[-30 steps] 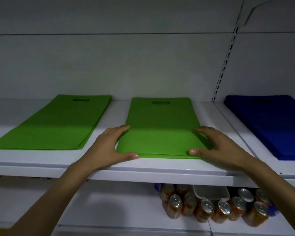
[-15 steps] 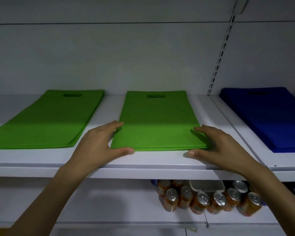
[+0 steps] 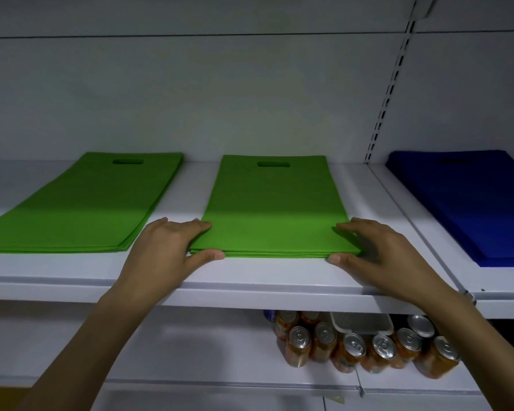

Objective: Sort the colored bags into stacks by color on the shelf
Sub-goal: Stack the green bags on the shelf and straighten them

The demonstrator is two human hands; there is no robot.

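Orange cans [image 3: 368, 348]: nearest the camera, on their sides on the lower level under the right forearm, with a clear plastic tub [image 3: 361, 321] just behind them.
White shelf [image 3: 264, 280]: both forearms reach over its front lip.
Left hand [image 3: 163, 253]: spread, fingers almost straight along the near left corner of the middle green stack [image 3: 273, 215], thumb tip against its front edge. It holds nothing.
Right hand [image 3: 386, 253]: a mirror of the left, with fingers lightly bent on the near right corner and thumb at the front edge. Nothing is pinched, as far as can be seen.
Middle green stack: flat on the shelf between the two hands, several bags deep, edges nearly flush.
Key relation: its long axis runs straight away from the person, handle cut-out [image 3: 273, 164] at the far end. Both hands are about equally near, one at each front corner.
Likely step: squaring this stack, so any push should be even from both sides.
Left green stack [image 3: 80, 209]: same colour, lying apart to the left, angled slightly.
Blue stack [image 3: 469, 209]: well apart to the right, beyond the shelf joint.
Slotted upright [image 3: 386, 99]: against the pale back wall.
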